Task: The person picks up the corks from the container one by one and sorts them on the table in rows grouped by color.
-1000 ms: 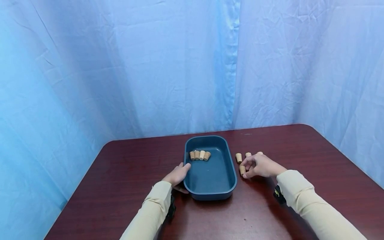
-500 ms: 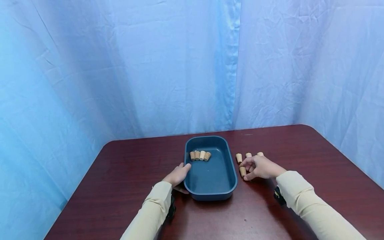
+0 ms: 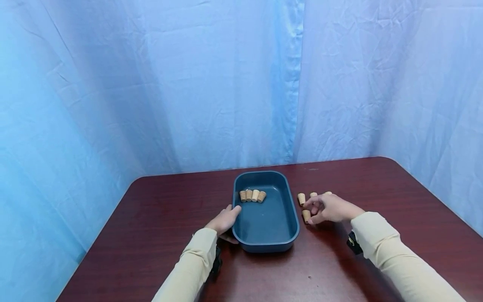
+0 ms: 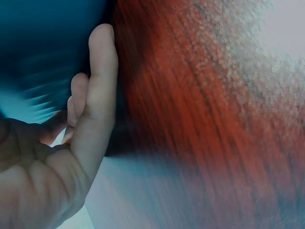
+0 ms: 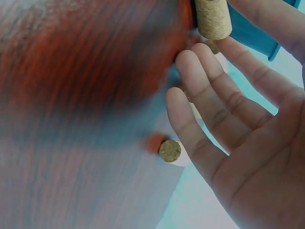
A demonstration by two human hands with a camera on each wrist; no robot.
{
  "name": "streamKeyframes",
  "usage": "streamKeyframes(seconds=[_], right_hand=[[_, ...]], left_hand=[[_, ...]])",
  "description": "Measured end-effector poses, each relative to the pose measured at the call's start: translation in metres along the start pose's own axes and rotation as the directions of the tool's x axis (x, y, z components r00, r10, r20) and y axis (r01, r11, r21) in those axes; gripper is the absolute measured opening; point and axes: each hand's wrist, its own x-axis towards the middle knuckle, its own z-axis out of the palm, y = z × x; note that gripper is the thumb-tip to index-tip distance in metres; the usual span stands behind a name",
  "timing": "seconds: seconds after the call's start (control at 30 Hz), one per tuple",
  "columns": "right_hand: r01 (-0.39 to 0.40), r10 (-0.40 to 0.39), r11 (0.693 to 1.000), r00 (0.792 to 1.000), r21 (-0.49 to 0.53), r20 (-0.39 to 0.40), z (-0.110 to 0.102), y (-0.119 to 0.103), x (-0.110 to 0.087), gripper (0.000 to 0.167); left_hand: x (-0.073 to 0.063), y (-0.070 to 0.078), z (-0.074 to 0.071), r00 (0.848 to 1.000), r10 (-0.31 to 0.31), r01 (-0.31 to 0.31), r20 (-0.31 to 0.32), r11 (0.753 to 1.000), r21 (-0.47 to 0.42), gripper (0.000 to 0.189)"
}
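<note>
A dark blue rectangular tray (image 3: 264, 242) sits on the table in the head view. My left hand (image 3: 224, 220) grips its left wall, thumb over the rim and fingers outside; the left wrist view shows those fingers (image 4: 97, 95) along the wall. Several tapered cork stoppers (image 3: 255, 195) lie in a row inside the tray. Right of the tray, my right hand (image 3: 326, 208) hovers around a cork stopper (image 3: 306, 216) on the table, thumb and index finger close to it but not visibly pinching. In the right wrist view, this cork stopper (image 5: 213, 19) is beside the spread fingers (image 5: 198, 76).
Beyond my right hand are more cork stoppers, one (image 3: 301, 199) near the tray, another (image 3: 313, 194) behind, and a third (image 3: 328, 193) partly hidden by the hand. The dark red wooden table (image 3: 162, 235) meets pale blue curtains (image 3: 219, 84) at its back and sides.
My right index finger has come slightly away from the far end of the near cork stopper, which lies almost where it was. The left hand and tray hold still.
</note>
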Motion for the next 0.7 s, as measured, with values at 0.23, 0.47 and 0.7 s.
streamKeyframes(seconds=[0.23,0.47,0.7], right_hand=[[0.03,-0.035,0.999,0.99,-0.036,-0.14,-0.008,-0.003,0.001,0.03],[0.078,-0.067,0.996,0.966,0.032,-0.251,-0.012,-0.017,0.006,0.025],[0.114,-0.093,0.993,0.931,0.039,-0.353,-0.011,-0.032,0.013,0.021]], left_hand=[[0.0,0.002,0.001,1.0,0.004,-0.004,0.003,1.0,0.007,0.067],[-0.001,0.001,0.001,1.0,0.003,-0.003,0.003,1.0,0.0,0.067],[-0.002,0.0,0.0,1.0,-0.012,0.012,-0.003,1.0,-0.009,0.07]])
